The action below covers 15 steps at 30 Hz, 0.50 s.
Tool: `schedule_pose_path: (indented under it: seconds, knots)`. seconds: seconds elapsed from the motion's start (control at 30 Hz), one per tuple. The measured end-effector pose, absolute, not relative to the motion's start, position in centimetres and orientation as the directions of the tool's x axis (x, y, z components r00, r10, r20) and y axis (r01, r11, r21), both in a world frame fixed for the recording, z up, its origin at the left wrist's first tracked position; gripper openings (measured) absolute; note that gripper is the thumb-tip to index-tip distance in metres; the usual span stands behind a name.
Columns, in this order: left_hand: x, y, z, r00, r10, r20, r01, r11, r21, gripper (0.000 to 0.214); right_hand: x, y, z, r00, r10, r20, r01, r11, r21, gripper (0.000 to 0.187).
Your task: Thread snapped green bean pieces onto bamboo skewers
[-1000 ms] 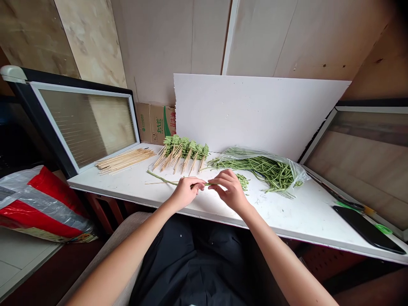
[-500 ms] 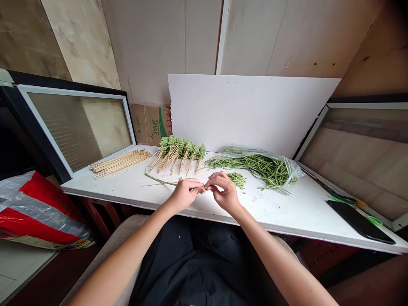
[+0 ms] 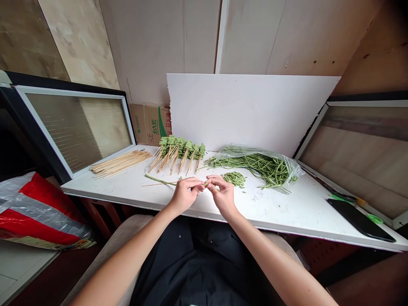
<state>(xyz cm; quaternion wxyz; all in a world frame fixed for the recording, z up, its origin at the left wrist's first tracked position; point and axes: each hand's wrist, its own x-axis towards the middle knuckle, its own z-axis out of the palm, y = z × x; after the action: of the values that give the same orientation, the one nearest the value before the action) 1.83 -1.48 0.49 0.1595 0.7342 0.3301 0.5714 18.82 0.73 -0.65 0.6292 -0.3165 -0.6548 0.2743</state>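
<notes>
White table (image 3: pixel 287 212) against a plywood wall (image 3: pixel 153 42), white board (image 3: pixel 248 110) propped behind, glass-fronted cabinet (image 3: pixel 76 127) at the left. Seated at the near edge, working low over the front rim: left hand (image 3: pixel 185 193) closed in a pinch on a long green bean (image 3: pixel 157 179) together, apparently, with a thin skewer (image 3: pixel 149 185), both trailing away leftward across the tabletop; right hand (image 3: pixel 223 193) just beside it, fingertips narrowed on the bean's near end. Judging by the layout, well begun but far from finished: a fanned row of loaded skewers (image 3: pixel 180 151) lying at the back, green folds bunched at their tips; a small heap of bean pieces (image 3: pixel 235 178) just beyond the right hand; a loose sheaf of bare sticks (image 3: pixel 119 161) at the left, unused; a clear bag (image 3: pixel 255 163) on the right, mouth open, holding plenty of whole beans. Off to the far right, a dark phone (image 3: pixel 360 220) flat near the table's corner; behind the loaded skewers, a cardboard carton (image 3: pixel 149 123); down at the left, off the table, a red-and-clear sack (image 3: pixel 35 212)
</notes>
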Motion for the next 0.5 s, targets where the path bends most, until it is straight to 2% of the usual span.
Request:
schedule_pose_path:
  seconds: [0.07, 0.2, 0.33, 0.5]
  knots:
    - [2.2, -1.7, 0.1, 0.062, 0.614, 0.787, 0.36, -0.749, 0.556, 0.026, 18.6, 0.1, -0.2, 0.051, 0.722, 0.69, 0.153, 0.677, -0.72, 0.008]
    - [2.6, -2.2, 0.0, 0.029, 0.541, 0.84, 0.428, -0.766, 0.479, 0.03, 18.6, -0.9, 0.9, 0.058, 0.646, 0.761, 0.249, 0.729, -0.637, 0.018]
    - [2.5, -2.3, 0.4, 0.037, 0.521, 0.853, 0.403, -0.788, 0.465, 0.034, 18.6, -0.8, 1.0, 0.036, 0.753, 0.657, 0.109, 0.651, -0.751, 0.007]
    - [2.5, -1.7, 0.1, 0.008, 0.473, 0.881, 0.341, -0.83, 0.442, 0.033, 18.0, -0.8, 0.7, 0.001, 0.932, 0.361, -0.184, 0.355, -0.916, 0.018]
